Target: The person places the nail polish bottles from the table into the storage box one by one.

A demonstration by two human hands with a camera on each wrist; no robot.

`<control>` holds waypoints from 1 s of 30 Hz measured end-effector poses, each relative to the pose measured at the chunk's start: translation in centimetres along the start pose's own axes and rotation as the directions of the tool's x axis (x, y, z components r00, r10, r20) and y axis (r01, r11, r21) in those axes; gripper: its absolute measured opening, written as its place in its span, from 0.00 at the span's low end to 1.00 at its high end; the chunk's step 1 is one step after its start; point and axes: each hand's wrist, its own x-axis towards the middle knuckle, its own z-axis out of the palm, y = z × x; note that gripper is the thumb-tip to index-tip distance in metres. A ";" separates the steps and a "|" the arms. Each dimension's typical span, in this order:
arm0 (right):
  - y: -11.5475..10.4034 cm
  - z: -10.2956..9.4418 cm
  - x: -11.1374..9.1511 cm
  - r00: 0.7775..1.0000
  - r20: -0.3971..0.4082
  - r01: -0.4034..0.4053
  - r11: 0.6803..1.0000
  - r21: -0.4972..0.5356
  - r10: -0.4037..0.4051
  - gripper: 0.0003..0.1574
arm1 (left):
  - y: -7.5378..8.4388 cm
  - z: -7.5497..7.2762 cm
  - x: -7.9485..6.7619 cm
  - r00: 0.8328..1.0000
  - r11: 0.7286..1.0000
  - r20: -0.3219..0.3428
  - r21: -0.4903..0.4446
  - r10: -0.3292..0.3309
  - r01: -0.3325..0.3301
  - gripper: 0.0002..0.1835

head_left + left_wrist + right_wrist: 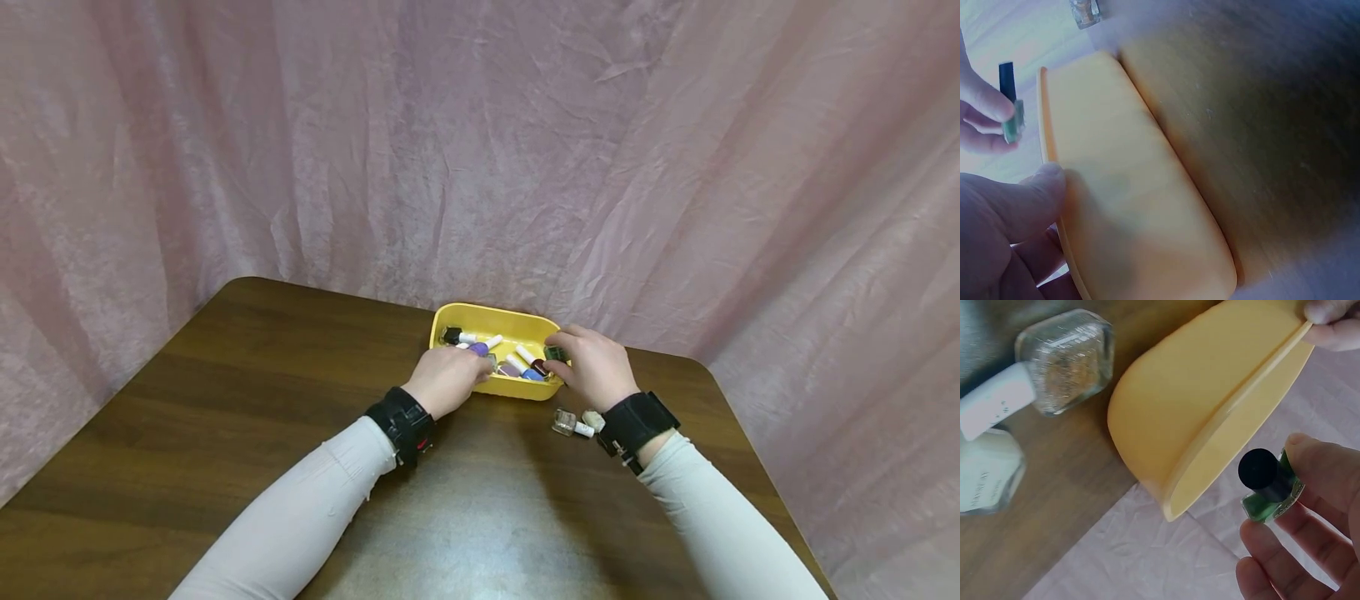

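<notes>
A yellow plastic bin (491,386) stands near the far edge of the table, holding several nail polish bottles, among them a purple one (477,348) and a blue one (532,375). My left hand (446,379) pinches the bin's near rim, thumb outside and fingers inside, as the left wrist view shows. Over the bin's right end, my right hand (596,367) holds a green nail polish bottle (1266,503) with a black cap between thumb and fingers. That bottle is above the rim, apart from the bin's wall.
On the table, just right of the bin, lie a clear glittery nail polish bottle (1069,362) with a white cap and a whitish bottle (988,472). The brown wooden table (300,400) reaches back to a pink curtain (480,150).
</notes>
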 end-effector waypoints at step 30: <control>0.3 3.4 4.6 0.988 0.128 -0.082 0.995 -0.048 0.088 0.19 | 0.2 -0.3 0.1 1.000 1.000 0.026 0.006 -0.016 0.016 0.08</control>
